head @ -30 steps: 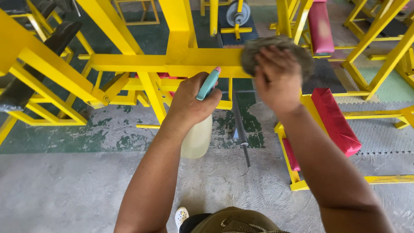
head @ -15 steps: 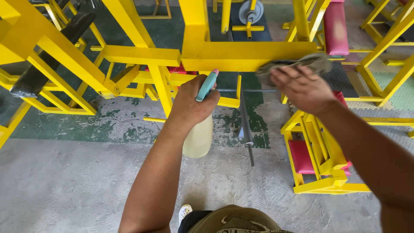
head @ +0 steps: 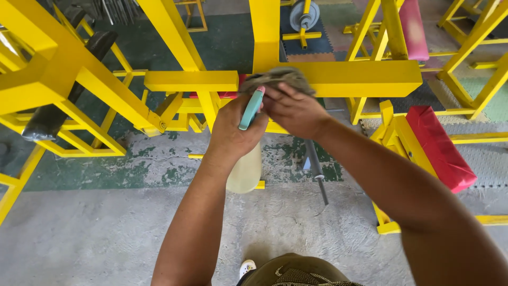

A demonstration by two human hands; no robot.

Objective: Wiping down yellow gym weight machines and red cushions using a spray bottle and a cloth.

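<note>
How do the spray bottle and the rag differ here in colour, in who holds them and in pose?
The spray bottle is pale with a teal trigger; the rag is grey. The left hand holds the bottle hanging free; the right hand presses the rag on the yellow bar.

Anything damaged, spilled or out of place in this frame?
Only the floor: its green paint is worn and flaking to bare concrete below the yellow frame. No spill shows. The left hand holds a spray bottle; the right hand presses a grey cloth to the frame.
</note>
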